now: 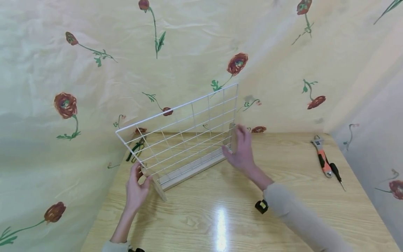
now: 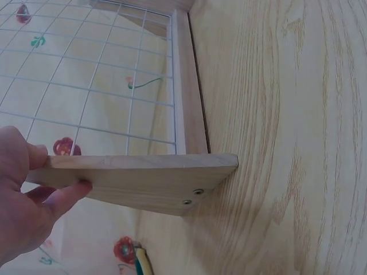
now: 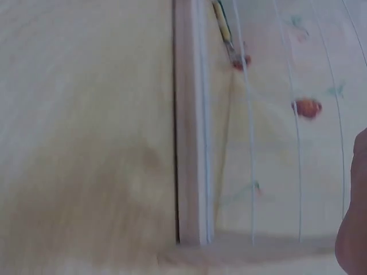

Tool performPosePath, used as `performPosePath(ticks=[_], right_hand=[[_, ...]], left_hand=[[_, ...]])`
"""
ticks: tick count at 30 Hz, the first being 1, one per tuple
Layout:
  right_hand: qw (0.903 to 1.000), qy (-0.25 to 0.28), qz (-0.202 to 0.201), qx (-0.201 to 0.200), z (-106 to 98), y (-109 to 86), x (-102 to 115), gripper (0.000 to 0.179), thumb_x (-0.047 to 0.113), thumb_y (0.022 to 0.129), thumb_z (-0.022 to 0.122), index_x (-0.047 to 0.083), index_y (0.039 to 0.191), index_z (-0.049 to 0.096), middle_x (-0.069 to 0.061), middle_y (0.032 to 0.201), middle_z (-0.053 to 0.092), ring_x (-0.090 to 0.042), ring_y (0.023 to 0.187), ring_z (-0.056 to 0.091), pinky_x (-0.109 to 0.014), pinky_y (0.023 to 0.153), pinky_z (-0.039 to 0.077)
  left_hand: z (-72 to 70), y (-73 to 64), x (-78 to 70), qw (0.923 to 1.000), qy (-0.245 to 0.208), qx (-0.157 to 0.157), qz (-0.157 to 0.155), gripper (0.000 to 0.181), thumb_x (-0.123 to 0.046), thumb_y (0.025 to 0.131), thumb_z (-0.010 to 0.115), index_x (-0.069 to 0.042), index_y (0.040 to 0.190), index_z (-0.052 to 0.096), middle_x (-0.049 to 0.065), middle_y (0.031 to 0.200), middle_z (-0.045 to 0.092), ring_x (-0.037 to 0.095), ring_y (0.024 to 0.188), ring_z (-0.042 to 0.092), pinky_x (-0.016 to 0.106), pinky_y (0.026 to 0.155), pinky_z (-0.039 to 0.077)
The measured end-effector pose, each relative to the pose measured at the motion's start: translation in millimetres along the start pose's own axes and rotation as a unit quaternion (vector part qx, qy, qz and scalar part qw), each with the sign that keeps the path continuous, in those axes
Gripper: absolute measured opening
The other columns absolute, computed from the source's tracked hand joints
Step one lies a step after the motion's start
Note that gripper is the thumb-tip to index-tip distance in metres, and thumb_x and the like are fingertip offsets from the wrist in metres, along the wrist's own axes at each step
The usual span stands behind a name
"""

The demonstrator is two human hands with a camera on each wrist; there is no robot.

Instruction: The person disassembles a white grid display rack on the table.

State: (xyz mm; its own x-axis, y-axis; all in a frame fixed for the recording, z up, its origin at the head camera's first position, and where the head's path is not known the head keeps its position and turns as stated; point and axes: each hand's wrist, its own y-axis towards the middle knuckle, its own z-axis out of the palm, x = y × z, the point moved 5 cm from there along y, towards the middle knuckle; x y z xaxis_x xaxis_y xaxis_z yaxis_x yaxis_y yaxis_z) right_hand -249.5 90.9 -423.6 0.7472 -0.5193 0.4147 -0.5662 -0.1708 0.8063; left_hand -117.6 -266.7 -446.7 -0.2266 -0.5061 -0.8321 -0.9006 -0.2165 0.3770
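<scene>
A white wire grid (image 1: 179, 129) stands upright on a wooden base, with a wooden bar (image 1: 192, 171) along its bottom and a wooden side panel at each end. My left hand (image 1: 136, 190) pinches the left side panel (image 2: 143, 177) near its upper part. Two screw heads (image 2: 198, 191) show on that panel's outer face in the left wrist view. My right hand (image 1: 242, 150) is at the right side panel (image 1: 229, 136), fingers spread and thumb apart. Only a blurred part of this hand (image 3: 352, 212) shows in the right wrist view.
Behind the grid's left end lie pliers (image 1: 136, 148) with dark and yellow handles. An adjustable wrench (image 1: 322, 157) with an orange grip and a black-handled screwdriver (image 1: 337, 175) lie at the right of the wooden table (image 1: 189, 224). Flower-patterned cloth (image 1: 189, 52) hangs behind the table.
</scene>
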Motion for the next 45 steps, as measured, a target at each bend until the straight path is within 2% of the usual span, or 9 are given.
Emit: performPosePath(ticks=[2, 5, 9, 16, 22, 26, 32, 38, 45], right_hand=[[0.9989, -0.029, -0.037, -0.007, 13, -6.2, 19, 0.087, 0.01, 0.066, 0.087, -0.011, 0.134, 0.037, -0.036, 0.136, 0.034, -0.049, 0.119, 0.043, -0.058, 0.095, 0.049], [0.9955, -0.082, -0.044, 0.016, 35, -10.9, 40, 0.109, 0.026, 0.062, 0.094, -0.005, 0.142, 0.028, -0.035, 0.143, 0.024, -0.049, 0.123, 0.038, -0.06, 0.091, 0.05], [0.9924, -0.115, -0.012, 0.043, 61, -8.8, 59, 0.13, 0.038, 0.059, 0.097, 0.002, 0.15, 0.011, -0.033, 0.149, 0.007, -0.051, 0.133, 0.024, -0.065, 0.096, 0.046], [0.9937, -0.107, 0.032, 0.01, 86, 3.5, 72, 0.144, 0.04, 0.06, 0.097, 0.008, 0.156, -0.005, -0.031, 0.152, -0.006, -0.049, 0.143, 0.011, -0.065, 0.108, 0.035], [0.9884, -0.143, 0.034, -0.038, 93, 9.1, 77, 0.151, 0.047, 0.057, 0.097, 0.009, 0.157, -0.01, -0.034, 0.151, -0.008, -0.053, 0.142, 0.015, -0.064, 0.109, 0.036], [0.9832, -0.175, 0.026, -0.045, 95, 11.9, 78, 0.149, 0.049, 0.055, 0.097, 0.005, 0.156, -0.003, -0.033, 0.151, -0.007, -0.053, 0.141, 0.014, -0.068, 0.107, 0.034], [0.9816, -0.187, 0.022, -0.032, 96, 18.1, 78, 0.148, 0.047, 0.055, 0.098, 0.009, 0.157, -0.003, -0.032, 0.151, -0.007, -0.054, 0.142, 0.013, -0.07, 0.109, 0.029], [0.9846, -0.174, 0.021, -0.01, 98, 23.9, 80, 0.147, 0.043, 0.056, 0.098, 0.012, 0.157, -0.004, -0.034, 0.151, -0.007, -0.057, 0.14, 0.017, -0.07, 0.106, 0.034], [0.981, -0.185, 0.042, 0.04, 99, 27.5, 80, 0.144, 0.042, 0.058, 0.098, 0.013, 0.155, -0.005, -0.034, 0.15, -0.012, -0.06, 0.131, 0.028, -0.069, 0.1, 0.041]], left_hand=[[-0.6, 1.4, -0.6, 0.9999, 0.003, 0.0, 0.011, 0.066, 0.024, 0.082, 0.065, 0.002, 0.14, 0.042, 0.033, 0.125, 0.058, 0.052, 0.111, 0.058, 0.043, 0.074, 0.061], [-1.4, 3.7, -1.4, 0.9994, 0.018, -0.006, 0.029, 0.067, 0.024, 0.081, 0.067, 0.002, 0.139, 0.042, 0.03, 0.122, 0.061, 0.05, 0.109, 0.061, 0.049, 0.073, 0.06], [-0.3, 5.9, -0.6, 0.9987, 0.024, -0.013, 0.043, 0.067, 0.024, 0.08, 0.068, 0.002, 0.138, 0.044, 0.029, 0.118, 0.063, 0.049, 0.105, 0.063, 0.049, 0.072, 0.06], [5.1, 5.9, -0.3, 0.999, 0.021, -0.017, 0.037, 0.067, 0.025, 0.078, 0.068, 0.002, 0.137, 0.045, 0.032, 0.114, 0.063, 0.05, 0.105, 0.063, 0.052, 0.073, 0.06], [5.0, 5.7, -0.3, 0.9985, 0.025, -0.017, 0.046, 0.067, 0.026, 0.078, 0.068, 0.003, 0.136, 0.044, 0.03, 0.116, 0.064, 0.05, 0.104, 0.063, 0.049, 0.069, 0.06], [4.3, 4.1, 0.4, 0.9982, 0.029, -0.021, 0.048, 0.067, 0.025, 0.078, 0.068, 0.002, 0.137, 0.044, 0.028, 0.117, 0.064, 0.049, 0.103, 0.064, 0.049, 0.068, 0.061], [3.3, 2.2, 2.1, 0.9986, 0.035, -0.02, 0.033, 0.067, 0.024, 0.08, 0.067, -0.001, 0.137, 0.044, 0.03, 0.117, 0.064, 0.05, 0.105, 0.063, 0.049, 0.07, 0.06], [2.8, 0.8, 3.8, 0.9986, 0.037, -0.02, 0.032, 0.066, 0.024, 0.081, 0.067, 0.0, 0.138, 0.044, 0.03, 0.117, 0.064, 0.051, 0.106, 0.062, 0.051, 0.07, 0.06], [2.1, -0.6, 5.7, 0.9987, 0.04, -0.024, 0.023, 0.067, 0.024, 0.081, 0.066, -0.001, 0.139, 0.044, 0.03, 0.114, 0.063, 0.051, 0.105, 0.062, 0.051, 0.07, 0.06]])
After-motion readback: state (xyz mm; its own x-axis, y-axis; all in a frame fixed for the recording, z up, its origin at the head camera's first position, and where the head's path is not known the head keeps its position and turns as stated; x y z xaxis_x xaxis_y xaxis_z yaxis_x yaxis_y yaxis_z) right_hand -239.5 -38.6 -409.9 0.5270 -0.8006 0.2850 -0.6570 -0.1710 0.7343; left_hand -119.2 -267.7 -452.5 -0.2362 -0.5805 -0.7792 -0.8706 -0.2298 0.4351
